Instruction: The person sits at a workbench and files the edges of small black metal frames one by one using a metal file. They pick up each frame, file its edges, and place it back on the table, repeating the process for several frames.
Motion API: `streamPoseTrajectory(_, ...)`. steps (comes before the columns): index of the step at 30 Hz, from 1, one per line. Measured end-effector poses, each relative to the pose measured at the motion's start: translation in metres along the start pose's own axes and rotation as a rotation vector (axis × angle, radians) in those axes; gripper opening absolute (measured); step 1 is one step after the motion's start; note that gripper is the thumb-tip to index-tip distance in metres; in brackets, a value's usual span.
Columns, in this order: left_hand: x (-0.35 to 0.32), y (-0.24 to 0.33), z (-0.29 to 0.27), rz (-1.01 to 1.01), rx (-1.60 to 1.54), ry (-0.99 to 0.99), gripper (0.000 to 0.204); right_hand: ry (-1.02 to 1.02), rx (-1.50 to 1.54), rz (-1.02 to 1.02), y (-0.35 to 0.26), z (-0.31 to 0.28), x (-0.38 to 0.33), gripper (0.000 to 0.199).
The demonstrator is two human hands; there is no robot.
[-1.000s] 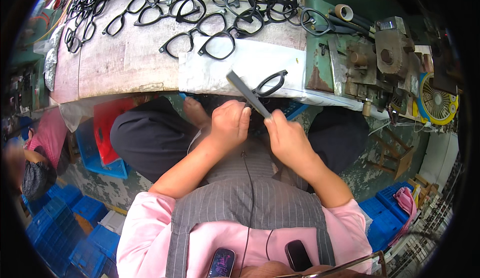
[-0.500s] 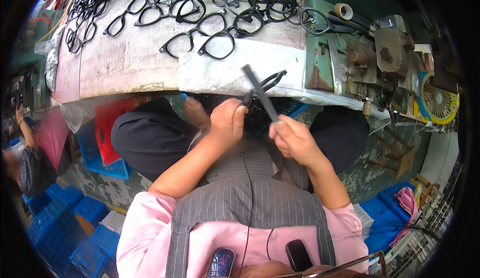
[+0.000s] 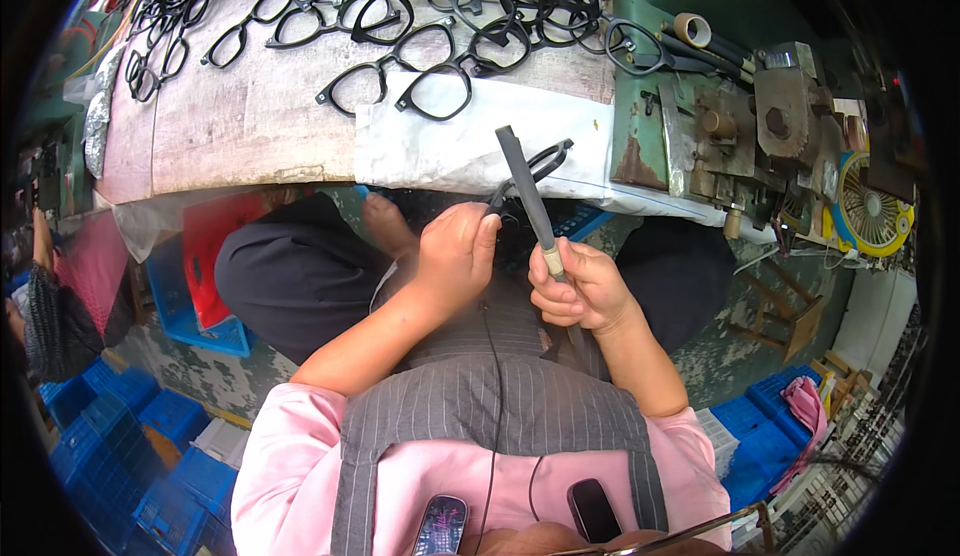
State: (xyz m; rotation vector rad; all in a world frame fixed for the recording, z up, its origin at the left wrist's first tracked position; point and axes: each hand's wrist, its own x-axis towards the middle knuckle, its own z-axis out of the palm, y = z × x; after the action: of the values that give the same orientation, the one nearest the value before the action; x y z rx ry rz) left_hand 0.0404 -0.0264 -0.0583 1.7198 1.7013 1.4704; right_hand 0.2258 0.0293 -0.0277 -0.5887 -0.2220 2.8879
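Note:
Closed in a fist, my left hand (image 3: 455,254) grips a black eyeglass frame (image 3: 553,161) that sticks out past the bench's front edge. My right hand (image 3: 588,291) is wrapped round the pale taped grip of a long flat file (image 3: 524,178). The file points up and slightly left, crossing in front of the eyeglass frame and hiding part of it. Whether the two touch cannot be made out. Beyond my hands a white sheet (image 3: 430,146) covers the bench edge, with two more black frames (image 3: 436,92) lying at its far side.
Many black eyeglass frames (image 3: 480,6) are heaped across the worn bench (image 3: 230,136). On the right stand a metal machine fixture (image 3: 785,106) and a yellow fan (image 3: 870,201). Blue crates (image 3: 180,421) sit at lower left, near another person's sleeve (image 3: 55,326). A wooden stool (image 3: 785,306) stands right.
The file has swung more upright, its tip shifting slightly right. My right hand has turned, so its fingers and the taped grip now show. My left hand has barely moved.

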Motion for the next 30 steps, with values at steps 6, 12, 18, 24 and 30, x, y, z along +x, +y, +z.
streamPoseTrajectory(6, -0.002, -0.003, 0.001, 0.016, -0.009, 0.013, 0.009, -0.008, 0.107, 0.056, -0.002, -0.002, 0.003, 0.041)
streamPoseTrajectory(12, -0.004, -0.004, 0.002, 0.012, -0.011, 0.006, 0.009, 0.08, 0.05, 0.007, 0.002, 0.007, 0.006, 0.038)
streamPoseTrajectory(18, -0.004, -0.005, 0.003, 0.031, -0.021, 0.006, 0.008, 0.506, -0.875, -0.25, 0.01, 0.018, 0.017, 0.029)
streamPoseTrajectory(24, -0.004, -0.009, 0.004, 0.063, -0.02, 0.011, 0.007, 0.653, -1.575, -0.418, 0.013, 0.031, 0.005, 0.023)
streamPoseTrajectory(30, -0.004, -0.012, 0.007, 0.107, 0.003, 0.034, 0.008, 0.704, -1.845, -0.392, 0.006, 0.036, 0.024, 0.023)
